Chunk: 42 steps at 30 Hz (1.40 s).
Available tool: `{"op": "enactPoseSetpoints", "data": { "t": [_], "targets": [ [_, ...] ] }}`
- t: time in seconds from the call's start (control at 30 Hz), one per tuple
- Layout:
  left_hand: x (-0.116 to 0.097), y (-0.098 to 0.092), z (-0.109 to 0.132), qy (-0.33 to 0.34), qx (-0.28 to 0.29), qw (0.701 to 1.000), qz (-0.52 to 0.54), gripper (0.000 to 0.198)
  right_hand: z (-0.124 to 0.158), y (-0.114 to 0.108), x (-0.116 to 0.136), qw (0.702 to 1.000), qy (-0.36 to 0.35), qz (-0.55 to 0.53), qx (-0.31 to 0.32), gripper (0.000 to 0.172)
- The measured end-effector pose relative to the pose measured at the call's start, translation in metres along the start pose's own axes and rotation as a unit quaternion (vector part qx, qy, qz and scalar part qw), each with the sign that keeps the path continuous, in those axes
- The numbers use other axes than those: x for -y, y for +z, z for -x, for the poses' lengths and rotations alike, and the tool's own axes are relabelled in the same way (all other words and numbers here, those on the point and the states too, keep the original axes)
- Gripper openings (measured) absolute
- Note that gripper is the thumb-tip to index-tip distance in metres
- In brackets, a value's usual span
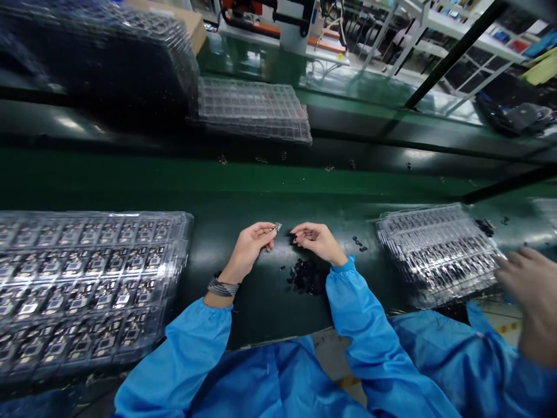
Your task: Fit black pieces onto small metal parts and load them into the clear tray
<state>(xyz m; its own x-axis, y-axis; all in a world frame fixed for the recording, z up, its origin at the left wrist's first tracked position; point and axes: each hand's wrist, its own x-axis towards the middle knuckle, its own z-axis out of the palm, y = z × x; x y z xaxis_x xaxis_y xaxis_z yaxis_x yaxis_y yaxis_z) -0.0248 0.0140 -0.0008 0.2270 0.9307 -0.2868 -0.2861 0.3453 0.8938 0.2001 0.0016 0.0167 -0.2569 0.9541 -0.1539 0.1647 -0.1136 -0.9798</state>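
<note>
We look down at a green conveyor belt [261,307] from above. The left hand [248,247] pinches a small metal part [275,227] between the thumb and fingertips in a narrow, tight grip, and the part stands out just beyond the fingers. The right hand [319,241] is close beside it, with loosely curled fingers, and we cannot tell if it holds a very tiny piece. Just below the hands lies a pile of small black parts [307,277], and a few loose black pieces [359,244] lie to the right. A clear plastic tray [187,223] full of circuit modules is on the left, and a similar tray [418,212] is on the right, where the hand of a co-worker [533,290] seems to reach in. We judge that the small part could slip if the pinch becomes loose, and it could then be lost among the black pieces. A sleeve or the co-worker's hand could also brush the loose pieces, and belt motion, if any, could scatter them.
</note>
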Motion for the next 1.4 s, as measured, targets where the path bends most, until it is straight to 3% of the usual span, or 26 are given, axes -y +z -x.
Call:
{"op": "enactPoseSetpoints", "data": {
  "t": [0.2, 0.53, 1.4],
  "targets": [
    [0.003, 0.001, 0.001, 0.005, 0.005, 1.0, -0.017, 0.04, -0.002, 0.001, 0.0, 0.997, -0.026, 0.044, -0.054, 0.014],
    [0.009, 0.014, 0.01, -0.007, 0.0, 1.0, -0.019, 0.042, -0.002, 0.005, -0.003, 0.994, -0.032, 0.046, -0.091, 0.022],
    [0.019, 0.022, 0.014, 0.012, -0.005, 0.998, -0.065, 0.038, 0.001, 0.014, 0.003, 0.984, -0.068, 0.144, -0.076, 0.009]
  ]
}}
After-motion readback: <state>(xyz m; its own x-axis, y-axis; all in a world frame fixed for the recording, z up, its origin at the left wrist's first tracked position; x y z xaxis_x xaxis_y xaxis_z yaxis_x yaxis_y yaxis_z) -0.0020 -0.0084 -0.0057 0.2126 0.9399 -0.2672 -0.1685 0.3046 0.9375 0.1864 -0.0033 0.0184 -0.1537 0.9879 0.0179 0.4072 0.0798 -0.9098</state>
